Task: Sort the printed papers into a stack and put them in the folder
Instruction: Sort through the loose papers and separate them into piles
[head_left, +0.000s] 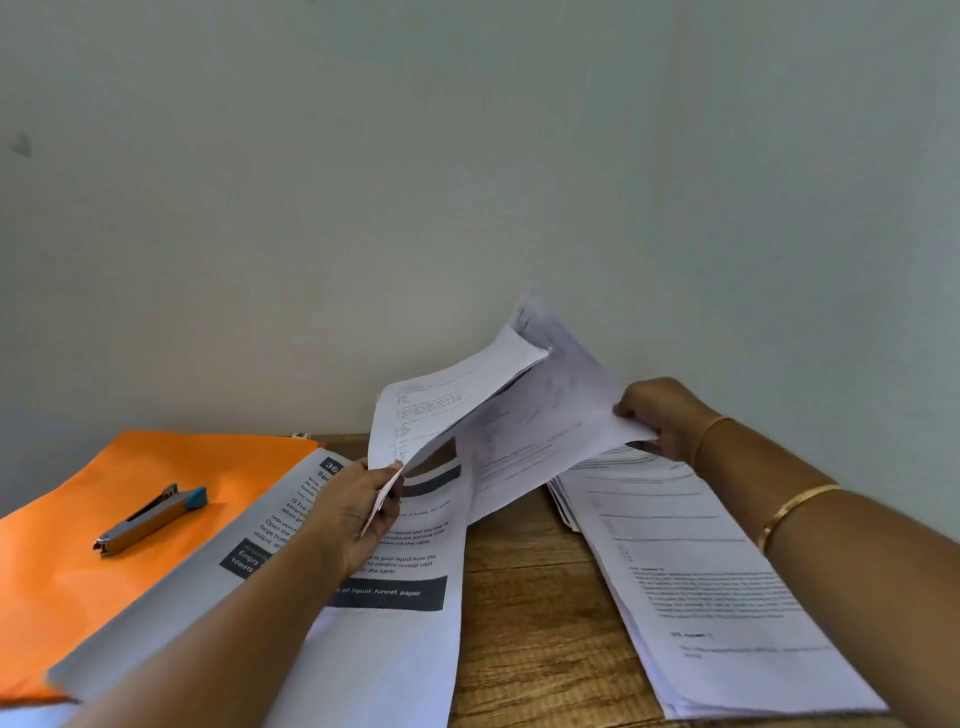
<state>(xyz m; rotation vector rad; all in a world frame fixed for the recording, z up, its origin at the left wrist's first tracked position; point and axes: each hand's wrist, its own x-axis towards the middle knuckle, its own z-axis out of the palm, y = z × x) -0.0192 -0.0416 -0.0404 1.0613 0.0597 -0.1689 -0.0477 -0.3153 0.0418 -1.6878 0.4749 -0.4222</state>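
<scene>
Left hand: the left hand (358, 512) pinches the lower corner of raised sheets (447, 400), which curl up above the table's middle.
Right hand: the right hand (662, 418), gold bangles (795, 506) on its arm, grips the edge of a second lifted sheet (540, 431) just behind the first.
Printed papers: a bold-headed stack (395, 649) lies mid-table, overlapping the folder; another stack (701, 597) lies along the right edge.
Folder: the orange folder (78, 597) lies closed at the left edge, a stapler (150, 519) on top.
Surface: wooden table (535, 623) against a pale wall.
</scene>
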